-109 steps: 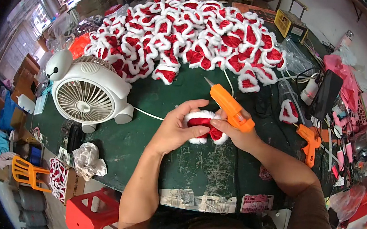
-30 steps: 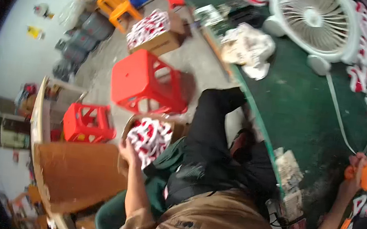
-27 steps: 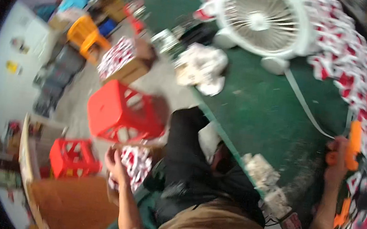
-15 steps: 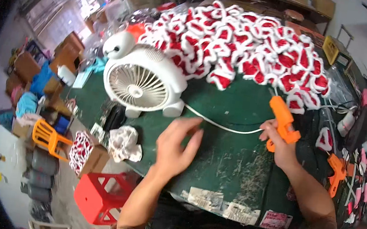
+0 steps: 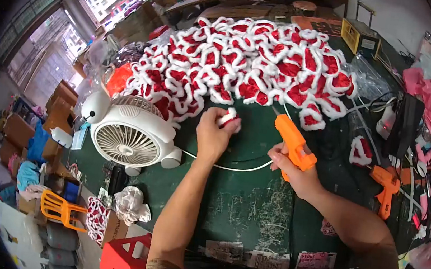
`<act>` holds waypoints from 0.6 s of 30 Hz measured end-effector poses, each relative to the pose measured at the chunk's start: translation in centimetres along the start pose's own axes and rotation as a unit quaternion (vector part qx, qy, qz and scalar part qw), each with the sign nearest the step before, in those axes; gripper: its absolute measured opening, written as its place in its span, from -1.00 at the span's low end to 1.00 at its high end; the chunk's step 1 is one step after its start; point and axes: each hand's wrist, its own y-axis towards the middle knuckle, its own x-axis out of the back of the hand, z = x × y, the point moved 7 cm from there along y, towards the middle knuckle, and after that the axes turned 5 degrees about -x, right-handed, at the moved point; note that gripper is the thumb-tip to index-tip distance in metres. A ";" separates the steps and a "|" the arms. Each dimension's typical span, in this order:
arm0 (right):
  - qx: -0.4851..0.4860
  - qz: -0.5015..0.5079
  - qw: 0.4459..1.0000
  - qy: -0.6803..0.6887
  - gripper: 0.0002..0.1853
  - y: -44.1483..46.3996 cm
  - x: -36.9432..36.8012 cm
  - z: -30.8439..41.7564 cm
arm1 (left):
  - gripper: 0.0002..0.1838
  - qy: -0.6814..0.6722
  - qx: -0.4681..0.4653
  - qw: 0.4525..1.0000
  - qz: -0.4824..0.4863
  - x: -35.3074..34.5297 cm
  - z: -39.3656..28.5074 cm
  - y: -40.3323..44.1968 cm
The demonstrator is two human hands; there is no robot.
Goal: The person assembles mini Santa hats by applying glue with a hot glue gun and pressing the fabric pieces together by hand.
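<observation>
My left hand (image 5: 214, 134) is closed on a small red fabric piece with white fluffy trim (image 5: 229, 118), partly hidden by the fingers. My right hand (image 5: 296, 170) grips an orange glue gun (image 5: 293, 142), its nozzle pointing up and away toward the pile. Just beyond both hands lies a large heap of red pieces with white fluffy edges (image 5: 250, 85). A white cord (image 5: 233, 169) runs across the green table (image 5: 249, 207) between my forearms.
A white fan (image 5: 127, 138) stands at the left, with a crumpled pale cloth (image 5: 132, 204) nearer me. A second orange glue gun (image 5: 387, 191) lies at the right by a single trimmed piece (image 5: 361, 151). A red stool (image 5: 124, 259) is below the table edge.
My left hand has moved forward and now holds a red and white piece; before, it was empty. The glue gun stays in my right hand. The view has shifted.
</observation>
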 end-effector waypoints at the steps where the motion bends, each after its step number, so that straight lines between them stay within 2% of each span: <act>1: 0.034 -0.009 0.999 -0.017 -0.77 0.0 0.2 0.0 | -0.68 -0.150 0.094 0.984 0.012 -0.4 -0.8 -1.0; 2: 0.069 -0.019 0.997 -0.037 -0.73 0.0 0.4 0.1 | -0.65 -0.276 0.195 0.941 0.035 -0.6 -2.9 -2.1; 3: 0.068 -0.024 0.996 -0.043 -0.73 0.1 0.3 0.0 | -0.70 -0.358 0.199 0.912 0.042 -1.1 -4.2 -2.9; 5: 0.160 -0.043 0.982 -0.091 -0.60 -0.1 0.0 1.2 | -0.74 -0.457 0.205 0.863 0.065 -2.2 -6.2 -4.7; 6: 0.115 -0.016 0.990 -0.076 -0.50 0.0 0.0 0.7 | -0.76 -0.452 0.193 0.867 0.074 -2.4 -7.1 -5.3; 7: 0.143 -0.032 0.983 -0.113 -0.45 -0.2 0.1 1.0 | -0.78 -0.446 0.200 0.866 0.104 -2.5 -8.0 -6.0; 9: 0.097 -0.018 0.993 -0.061 -0.49 -0.1 -0.1 0.4 | -0.81 -0.469 0.204 0.853 0.108 -3.2 -8.4 -7.0; 12: 0.094 -0.024 0.994 -0.051 -0.58 -0.3 0.4 0.3 | -0.82 -0.520 0.233 0.817 0.091 -2.8 -8.2 -7.4; 16: 0.017 -0.031 0.992 -0.118 -0.73 -0.7 0.5 0.7 | -0.77 -0.488 0.171 0.853 0.073 -2.1 -7.2 -8.1; 17: 0.016 -0.031 0.993 -0.114 -0.74 -0.9 0.3 0.9 | -0.77 -0.489 0.172 0.852 0.071 -2.0 -6.9 -8.1; 18: 0.016 -0.031 0.993 -0.109 -0.75 -1.0 0.2 0.9 | -0.76 -0.535 0.178 0.823 0.063 -1.9 -6.7 -8.1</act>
